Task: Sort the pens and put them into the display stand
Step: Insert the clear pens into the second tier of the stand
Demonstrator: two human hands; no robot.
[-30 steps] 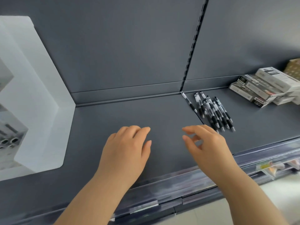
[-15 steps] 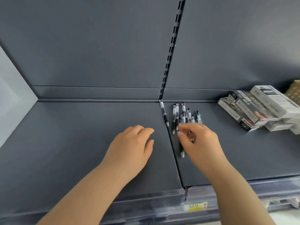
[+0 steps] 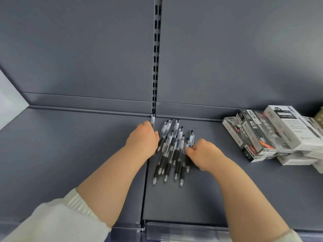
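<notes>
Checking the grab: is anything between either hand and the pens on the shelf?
Nothing visible does. The left hand and right hand flank the pens and touch them. The stacked boxes lie apart to the right; the display stand is out of view.

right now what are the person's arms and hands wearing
The left hand and right hand are bare: no gloves, rings or watch. A cream sleeve with a gathered elastic cuff covers the left arm; only a sliver of the right sleeve shows.
</notes>
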